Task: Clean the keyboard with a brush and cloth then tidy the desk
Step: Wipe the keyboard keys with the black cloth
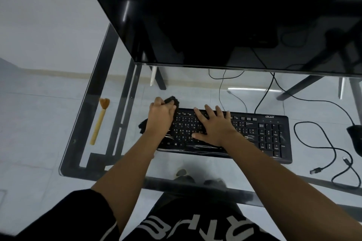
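A black keyboard (225,135) lies flat on a glass desk (121,154), a little right of the frame's centre, its long side running left to right. The left hand (161,116) is clenched around a dark cloth (172,100) at the keyboard's left end; one bunch of the cloth sticks out above the knuckles and another dark corner shows below and to the left of the wrist, resting on the glass just beside the keyboard's edge. The right hand (213,124) lies flat and released on the letter keys in the middle of the keyboard, fingers spread and pointing toward the top of the frame, grasping nothing.

A tan brush (100,121) with a fluffy head lies by itself on the glass at the left of the frame, well apart from the keyboard, handle pointing toward the bottom of the frame. A large dark monitor (225,15) fills the upper right of the frame. At the far right edge sits a dark rounded shape, probably a mouse (355,137), though it is cut off by the frame. Black cables (321,139) loop across the glass to the right of the keyboard and trail up behind it. The pale tiled floor (39,119) shows through the desk.
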